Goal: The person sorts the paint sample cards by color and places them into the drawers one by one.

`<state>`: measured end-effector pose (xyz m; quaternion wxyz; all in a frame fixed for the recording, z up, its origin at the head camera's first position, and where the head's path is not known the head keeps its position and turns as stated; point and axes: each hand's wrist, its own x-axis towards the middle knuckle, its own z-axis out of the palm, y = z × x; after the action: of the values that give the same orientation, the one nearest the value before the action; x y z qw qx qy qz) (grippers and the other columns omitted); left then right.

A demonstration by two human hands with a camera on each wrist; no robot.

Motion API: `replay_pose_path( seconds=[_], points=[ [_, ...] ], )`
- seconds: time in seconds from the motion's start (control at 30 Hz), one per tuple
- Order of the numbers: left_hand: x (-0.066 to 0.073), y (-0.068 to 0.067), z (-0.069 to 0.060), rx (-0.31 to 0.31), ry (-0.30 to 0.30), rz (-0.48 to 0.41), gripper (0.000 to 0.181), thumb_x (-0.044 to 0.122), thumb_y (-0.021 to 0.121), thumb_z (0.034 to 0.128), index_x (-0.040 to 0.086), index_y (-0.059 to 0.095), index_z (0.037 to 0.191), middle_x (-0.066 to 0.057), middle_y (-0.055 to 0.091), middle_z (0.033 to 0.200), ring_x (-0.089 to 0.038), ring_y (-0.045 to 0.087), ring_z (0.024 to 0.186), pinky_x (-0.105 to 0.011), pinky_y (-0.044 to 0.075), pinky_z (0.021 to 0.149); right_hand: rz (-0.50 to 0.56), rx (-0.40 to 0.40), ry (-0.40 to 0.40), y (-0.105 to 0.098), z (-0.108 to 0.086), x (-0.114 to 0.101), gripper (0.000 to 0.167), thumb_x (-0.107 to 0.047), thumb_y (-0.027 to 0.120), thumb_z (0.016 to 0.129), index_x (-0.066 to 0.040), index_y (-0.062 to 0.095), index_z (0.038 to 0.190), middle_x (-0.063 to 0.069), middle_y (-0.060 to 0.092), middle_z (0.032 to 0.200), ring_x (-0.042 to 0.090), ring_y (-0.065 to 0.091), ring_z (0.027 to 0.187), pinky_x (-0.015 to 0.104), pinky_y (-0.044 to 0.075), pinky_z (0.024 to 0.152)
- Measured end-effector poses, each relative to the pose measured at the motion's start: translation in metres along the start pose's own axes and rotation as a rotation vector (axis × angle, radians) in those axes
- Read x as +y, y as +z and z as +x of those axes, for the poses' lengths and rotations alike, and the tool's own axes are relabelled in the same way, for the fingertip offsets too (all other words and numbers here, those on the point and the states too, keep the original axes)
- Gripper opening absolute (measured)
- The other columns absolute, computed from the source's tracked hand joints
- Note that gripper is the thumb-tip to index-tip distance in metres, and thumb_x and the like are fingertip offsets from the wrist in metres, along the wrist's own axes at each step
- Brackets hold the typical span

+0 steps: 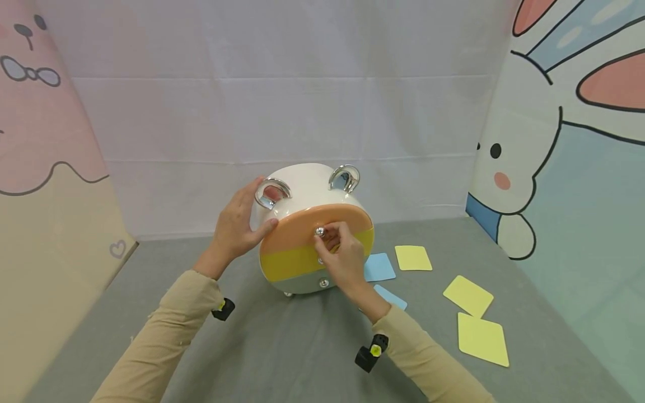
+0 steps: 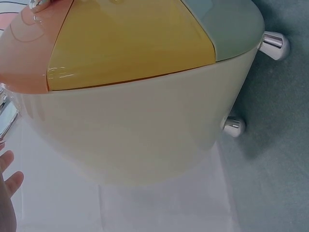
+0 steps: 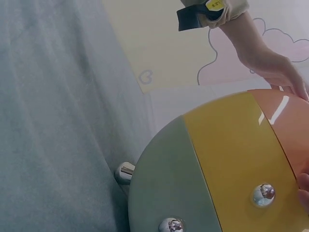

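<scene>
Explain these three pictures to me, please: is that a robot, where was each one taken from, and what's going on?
There's no machine here, just a person's left hand and right hand, both bare. The wide picture is taken from the person's head, looking forward and down. The other two come from the left and right wrists, so they look tilted and close.

On the grey surface stands a white box with an orange, yellow and green front. Yellow cards and blue cards lie nearby. The left hand rests against the box; the right pinches its top knob.
</scene>
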<state>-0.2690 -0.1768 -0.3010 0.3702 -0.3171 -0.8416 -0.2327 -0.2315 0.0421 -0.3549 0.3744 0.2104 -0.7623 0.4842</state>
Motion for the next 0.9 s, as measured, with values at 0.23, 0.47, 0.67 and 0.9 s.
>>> replay_pose_path(
  seconds=[0.23,0.47,0.67,0.9],
  points=[
    [0.003,-0.002,0.001,-0.005,-0.002,-0.006,0.087,0.065,0.040,0.0820,0.001,0.030,0.139,-0.017,0.044,0.134,-0.033,0.043,0.118,-0.051,0.039,0.092,0.025,-0.035,0.048,-0.006,-0.003,0.000,0.024,-0.010,0.071,0.077,-0.002,0.056,0.093,0.007,0.064,0.077,0.015,0.058,0.060,0.028,0.051,0.053],
    [0.002,-0.003,0.001,-0.010,-0.010,-0.005,0.085,0.061,0.045,0.0812,0.002,0.030,0.140,-0.017,0.044,0.135,-0.032,0.042,0.120,-0.050,0.039,0.092,-0.054,-0.049,0.070,-0.012,-0.016,0.010,0.026,-0.013,0.073,0.074,-0.002,0.058,0.092,0.006,0.061,0.074,0.015,0.059,0.061,0.026,0.050,0.055],
    [0.002,-0.003,0.001,-0.017,-0.010,-0.006,0.081,0.050,0.054,0.0786,0.002,0.029,0.140,-0.016,0.043,0.135,-0.032,0.042,0.120,-0.050,0.039,0.093,-0.093,-0.066,0.081,-0.012,-0.031,0.022,0.027,-0.015,0.074,0.073,-0.002,0.057,0.090,0.005,0.062,0.072,0.016,0.058,0.059,0.031,0.050,0.054],
    [0.003,-0.002,0.002,-0.022,-0.021,-0.005,0.087,0.064,0.044,0.0804,0.003,0.029,0.141,-0.016,0.043,0.135,-0.032,0.042,0.119,-0.050,0.039,0.092,-0.074,-0.095,0.135,-0.004,-0.041,0.027,0.022,-0.014,0.072,0.075,-0.005,0.058,0.089,0.003,0.063,0.073,0.017,0.059,0.060,0.034,0.050,0.056]
  ],
)
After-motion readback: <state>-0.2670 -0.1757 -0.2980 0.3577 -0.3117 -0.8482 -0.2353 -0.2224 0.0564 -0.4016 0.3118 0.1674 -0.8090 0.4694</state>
